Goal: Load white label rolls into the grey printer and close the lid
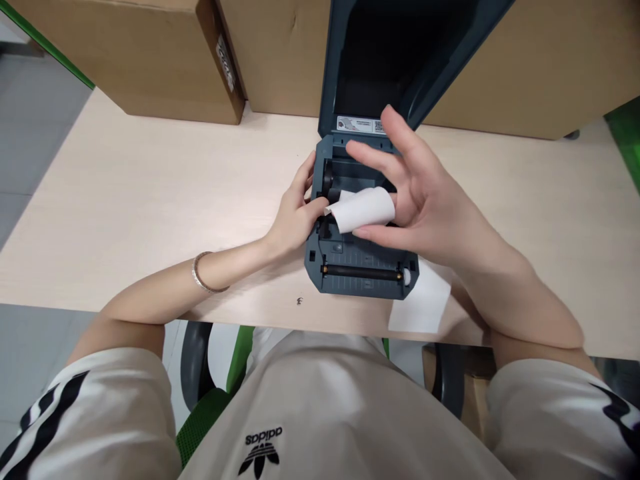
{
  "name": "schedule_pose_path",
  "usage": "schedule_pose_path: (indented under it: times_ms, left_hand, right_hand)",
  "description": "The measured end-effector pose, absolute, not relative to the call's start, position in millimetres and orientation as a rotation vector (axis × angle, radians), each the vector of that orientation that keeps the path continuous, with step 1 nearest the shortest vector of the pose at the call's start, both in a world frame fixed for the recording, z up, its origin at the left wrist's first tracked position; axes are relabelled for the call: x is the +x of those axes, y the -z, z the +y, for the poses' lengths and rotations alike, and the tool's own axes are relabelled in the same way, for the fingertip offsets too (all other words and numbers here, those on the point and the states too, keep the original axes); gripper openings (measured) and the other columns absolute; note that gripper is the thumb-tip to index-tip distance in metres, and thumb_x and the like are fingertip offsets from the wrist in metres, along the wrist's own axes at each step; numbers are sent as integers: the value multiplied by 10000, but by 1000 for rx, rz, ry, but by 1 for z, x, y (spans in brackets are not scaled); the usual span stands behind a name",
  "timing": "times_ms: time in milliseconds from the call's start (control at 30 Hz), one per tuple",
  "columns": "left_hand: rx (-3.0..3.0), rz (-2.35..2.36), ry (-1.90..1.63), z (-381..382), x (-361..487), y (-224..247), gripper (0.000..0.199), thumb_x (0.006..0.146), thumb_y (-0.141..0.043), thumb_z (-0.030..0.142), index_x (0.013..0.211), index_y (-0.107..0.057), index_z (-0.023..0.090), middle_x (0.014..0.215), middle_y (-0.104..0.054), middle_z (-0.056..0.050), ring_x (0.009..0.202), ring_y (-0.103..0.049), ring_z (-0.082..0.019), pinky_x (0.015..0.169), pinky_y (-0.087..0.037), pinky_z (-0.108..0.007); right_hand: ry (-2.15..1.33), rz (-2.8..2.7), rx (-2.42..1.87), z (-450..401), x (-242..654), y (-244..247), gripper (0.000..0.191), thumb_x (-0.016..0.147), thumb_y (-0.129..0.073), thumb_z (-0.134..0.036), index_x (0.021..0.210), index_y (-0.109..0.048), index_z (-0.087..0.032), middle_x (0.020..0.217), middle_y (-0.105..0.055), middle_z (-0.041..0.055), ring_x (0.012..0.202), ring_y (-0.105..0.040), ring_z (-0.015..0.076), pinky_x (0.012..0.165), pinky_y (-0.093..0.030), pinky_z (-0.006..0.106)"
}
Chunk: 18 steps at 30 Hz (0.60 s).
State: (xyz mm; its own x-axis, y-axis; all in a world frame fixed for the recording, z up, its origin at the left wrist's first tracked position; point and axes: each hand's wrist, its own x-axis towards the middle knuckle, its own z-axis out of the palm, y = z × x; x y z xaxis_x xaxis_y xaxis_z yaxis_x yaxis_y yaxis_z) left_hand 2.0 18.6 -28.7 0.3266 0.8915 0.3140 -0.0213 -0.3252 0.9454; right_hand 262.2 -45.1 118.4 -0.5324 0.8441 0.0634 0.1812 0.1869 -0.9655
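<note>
A dark blue-grey printer (360,283) stands on the table with its lid (327,80) raised. My left hand (295,213) grips the printer's left side wall, its thumb over the edge near the paper. Over the open compartment, a curled white paper piece (367,208) lies between the thumb and lower fingers of my right hand (417,193). Two fingers of that hand stretch out towards the lid. A black roller (363,272) crosses the printer's front. Parts of the compartment's right side are hidden behind my right hand.
Large cardboard boxes (165,60) line the back of the pale wooden table (125,193). A flat white sheet (423,303) lies at the front edge, right of the printer. A small dark mark (299,301) is near the front edge.
</note>
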Motion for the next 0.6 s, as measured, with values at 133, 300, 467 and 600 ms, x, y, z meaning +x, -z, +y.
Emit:
schedule_pose_path:
  times_ms: [133,300,467,600]
  left_hand:
    - [1618,795,-1166,17,0,27,929,1025,-787,588,1865,-438,397,1941,-592,-55,1858,-502,-444,1513,-491,-609]
    - [1645,815,-1154,22,0,28,989,962,-838,552,1859,-441,420,1935,-599,-39,1808,-548,-456,1475,-532,-605]
    - [1631,807,-1143,24,0,24,989,937,-847,486,1843,-453,436,1934,-592,-19,1866,-452,-453,1517,-478,-630]
    - [1618,804,-1133,25,-1,24,1005,904,-877,431,1820,-467,460,1965,-547,-2,1860,-442,-456,1520,-486,-645]
  right_hand:
    - [-1351,-2116,-891,-64,272,-129,978,1060,-889,-358,1940,-482,-489,1952,-544,4,1682,-696,328,1273,-727,453]
    - [-1414,-2655,-703,-91,286,-140,574,1231,-640,-277,1785,-719,-405,1720,-776,4,1469,-828,220,1209,-685,318]
    - [-1590,-2717,-322,-87,281,-129,538,1256,-574,-280,1763,-753,-296,1670,-809,86,1511,-813,230,1216,-676,334]
    - [-1730,-2607,-178,-70,267,-118,541,1195,-597,-178,1681,-815,-270,1620,-838,90,1500,-821,200,1237,-660,295]
